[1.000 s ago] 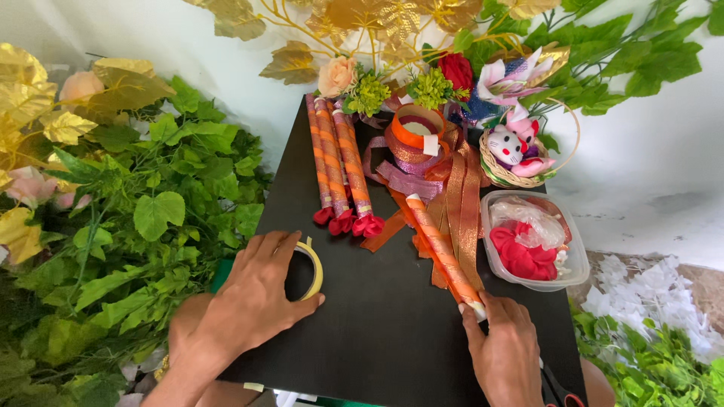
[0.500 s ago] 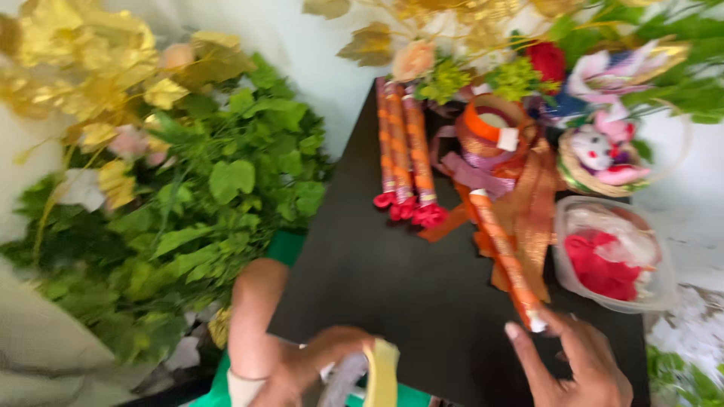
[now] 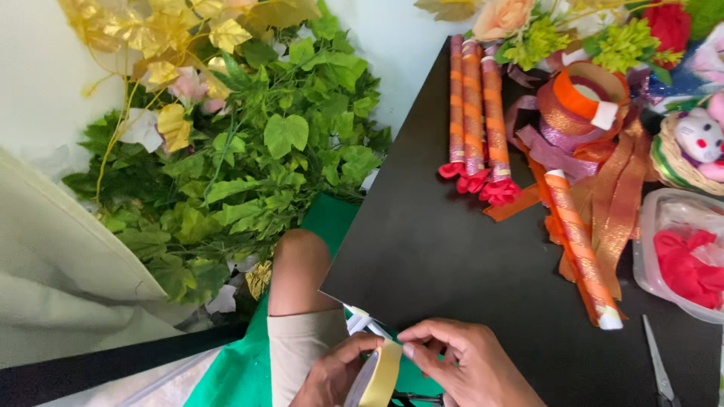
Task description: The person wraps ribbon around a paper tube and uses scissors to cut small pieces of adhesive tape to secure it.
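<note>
Right hand point(image 3: 471, 362) now leaving wrapped stick point(image 3: 582, 249), joining left hand point(image 3: 335, 373) at 6 o'clock off counter point(image 3: 452, 249) edge. Left fingers grasping tape roll point(image 3: 383, 373); right fingers pinching its rim, seemingly picking at tape end. Next needing freed end peeled. Scissors point(image 3: 658, 365) lying at 4 o'clock.

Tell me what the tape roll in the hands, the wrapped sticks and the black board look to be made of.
Tape roll: probably paper-backed tape, matte cream band, held by left hand and right hand. Wrapped sticks: glittery ribbon, orange and pinkish spirals, red fabric-like rosettes at the ends; core hidden. Black board: smooth, matte, thin-edged, perhaps card or plastic sheet.
</note>
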